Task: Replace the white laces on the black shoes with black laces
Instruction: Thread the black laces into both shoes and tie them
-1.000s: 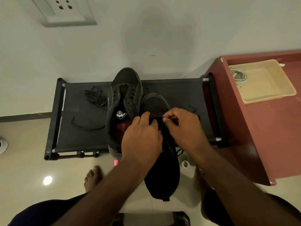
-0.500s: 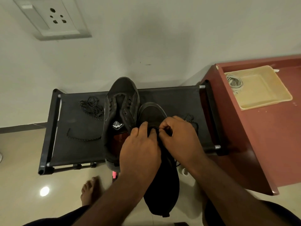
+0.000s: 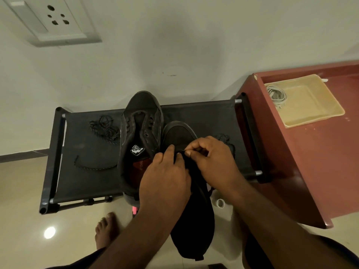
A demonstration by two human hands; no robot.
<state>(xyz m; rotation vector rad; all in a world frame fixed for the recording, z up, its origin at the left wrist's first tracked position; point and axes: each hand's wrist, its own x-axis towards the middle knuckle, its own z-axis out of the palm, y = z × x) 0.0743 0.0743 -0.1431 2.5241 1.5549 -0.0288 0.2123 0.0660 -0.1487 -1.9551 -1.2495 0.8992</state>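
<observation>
Shoes number two, both black, their long axes running from the person toward the wall, toes at the wall end. The unlaced shoe (image 3: pixel 140 133) lies on the rack (image 3: pixel 81 183). The held shoe (image 3: pixel 192 220), just right of it, overhangs the rack's near edge. The left hand (image 3: pixel 165 181) grips its upper, and the right hand's (image 3: pixel 211 160) fingers (image 3: pixel 189 152) pinch a black lace (image 3: pixel 182 151). Three loose laces (image 3: pixel 104 128) lie on the rack. Both hands keep their places from a second ago.
</observation>
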